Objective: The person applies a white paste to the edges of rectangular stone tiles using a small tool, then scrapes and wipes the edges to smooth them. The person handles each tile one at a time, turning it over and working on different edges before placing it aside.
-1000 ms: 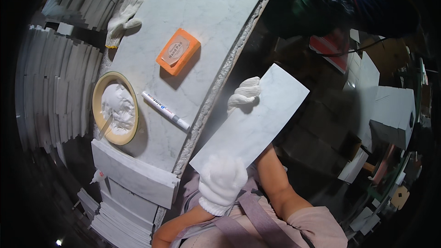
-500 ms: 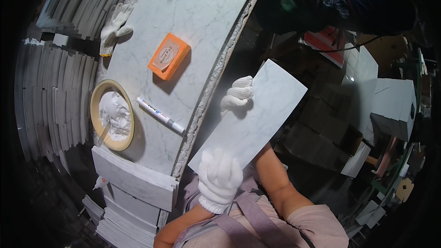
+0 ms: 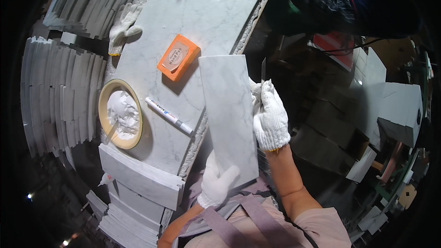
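Bare marble table (image 3: 202, 14) lies open at the far middle, beyond the orange sanding block (image 3: 178, 58). Nearer, the marker pen (image 3: 169, 115) and the bowl of white paste (image 3: 120, 120) crowd the left. Stacked tile strips (image 3: 138, 181) close the near edge. The held marble tile (image 3: 229, 119) overhangs the table's right edge.

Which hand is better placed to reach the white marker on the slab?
Left, probably. The left hand grips the tile's near end, close to the marker; the right hand is across the tile.
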`<state>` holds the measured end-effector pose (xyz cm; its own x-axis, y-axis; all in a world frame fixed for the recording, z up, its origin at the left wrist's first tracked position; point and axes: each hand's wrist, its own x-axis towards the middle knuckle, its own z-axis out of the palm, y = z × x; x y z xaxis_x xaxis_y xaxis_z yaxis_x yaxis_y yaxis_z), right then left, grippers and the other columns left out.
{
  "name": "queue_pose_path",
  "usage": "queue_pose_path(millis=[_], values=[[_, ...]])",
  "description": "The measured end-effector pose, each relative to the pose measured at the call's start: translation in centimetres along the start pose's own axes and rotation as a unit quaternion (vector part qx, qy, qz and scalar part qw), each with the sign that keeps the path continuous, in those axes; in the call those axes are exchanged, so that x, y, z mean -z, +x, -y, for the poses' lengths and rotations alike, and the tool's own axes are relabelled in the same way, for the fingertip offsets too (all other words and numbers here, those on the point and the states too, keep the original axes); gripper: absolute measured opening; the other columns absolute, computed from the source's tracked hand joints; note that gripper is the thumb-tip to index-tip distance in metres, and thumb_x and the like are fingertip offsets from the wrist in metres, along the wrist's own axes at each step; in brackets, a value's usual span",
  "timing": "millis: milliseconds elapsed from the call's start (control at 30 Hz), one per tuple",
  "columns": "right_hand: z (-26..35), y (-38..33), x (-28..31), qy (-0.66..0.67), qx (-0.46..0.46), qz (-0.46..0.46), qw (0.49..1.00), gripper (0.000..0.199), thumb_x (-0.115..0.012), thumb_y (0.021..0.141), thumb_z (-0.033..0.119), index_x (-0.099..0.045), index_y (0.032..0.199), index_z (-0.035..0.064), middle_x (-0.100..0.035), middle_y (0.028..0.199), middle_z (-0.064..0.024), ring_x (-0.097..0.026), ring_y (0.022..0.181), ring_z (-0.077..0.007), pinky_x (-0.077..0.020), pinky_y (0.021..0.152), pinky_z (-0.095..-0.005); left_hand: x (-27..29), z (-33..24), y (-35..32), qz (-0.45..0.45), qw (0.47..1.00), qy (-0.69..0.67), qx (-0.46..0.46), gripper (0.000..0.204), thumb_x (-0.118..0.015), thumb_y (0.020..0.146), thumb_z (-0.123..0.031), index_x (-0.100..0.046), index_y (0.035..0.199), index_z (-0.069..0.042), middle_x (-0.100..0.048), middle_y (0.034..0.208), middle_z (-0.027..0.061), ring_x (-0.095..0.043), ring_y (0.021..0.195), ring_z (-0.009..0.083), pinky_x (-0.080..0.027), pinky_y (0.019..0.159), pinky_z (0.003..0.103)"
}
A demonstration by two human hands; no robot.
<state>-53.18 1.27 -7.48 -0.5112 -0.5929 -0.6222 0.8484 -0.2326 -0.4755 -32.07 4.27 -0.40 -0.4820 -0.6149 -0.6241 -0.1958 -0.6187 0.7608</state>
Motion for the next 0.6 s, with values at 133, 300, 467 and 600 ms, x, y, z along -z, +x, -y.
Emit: queue_pose_path(millis=[133, 300, 467, 600], values=[[0.5, -0.7, -0.5, -0.089, 0.021, -0.001, 0.996, 0.038, -0.038, 0.118, 0.026, -0.06, 0.128, -0.0033, -0.064, 0.143, -0.0228, -0.061, 0.132, -0.0265, -0.0446, 0.118, -0.0412, 0.0, -0.9, 0.2, 0.003, 0.995, -0.094, 0.042, 0.075, -0.069, 0.091, 0.003, -0.037, 0.159, 0.001, -0.057, 0.148, 0.0141, -0.057, 0.134, 0.0252, -0.045, 0.114, 0.04], [1.0, -1.1, -1.4, -0.068, 0.02, 0.004, 0.997, 0.04, -0.038, 0.118, 0.027, -0.059, 0.129, -0.0049, -0.062, 0.145, -0.0247, -0.058, 0.136, -0.029, -0.0399, 0.123, -0.0423, -0.2, -1.5, 0.0, -0.005, 0.995, -0.091, 0.039, 0.074, -0.07, 0.091, 0.001, -0.038, 0.158, 0.001, -0.057, 0.146, 0.0136, -0.057, 0.133, 0.0255, -0.044, 0.114, 0.041], [1.1, -1.3, -1.5, -0.049, 0.021, 0.019, 0.998, 0.042, -0.037, 0.118, 0.027, -0.057, 0.133, -0.0069, -0.062, 0.145, -0.0254, -0.057, 0.137, -0.0294, -0.0378, 0.124, -0.0426, 0.2, -1.4, 0.2, 0.016, 0.996, -0.082, 0.031, 0.073, -0.072, 0.092, -0.001, -0.039, 0.157, 0.002, -0.057, 0.147, 0.014, -0.056, 0.135, 0.0252, -0.043, 0.115, 0.041], [1.2, -1.5, -1.7, -0.042, 0.024, 0.023, 0.999, 0.044, -0.038, 0.118, 0.027, -0.057, 0.135, -0.0084, -0.061, 0.145, -0.0262, -0.057, 0.138, -0.0298, -0.0374, 0.125, -0.0424, 0.5, -1.4, 0.5, 0.028, 0.994, -0.096, 0.031, 0.073, -0.073, 0.093, -0.003, -0.039, 0.157, 0.002, -0.056, 0.148, 0.0143, -0.055, 0.137, 0.0252, -0.042, 0.117, 0.041]])
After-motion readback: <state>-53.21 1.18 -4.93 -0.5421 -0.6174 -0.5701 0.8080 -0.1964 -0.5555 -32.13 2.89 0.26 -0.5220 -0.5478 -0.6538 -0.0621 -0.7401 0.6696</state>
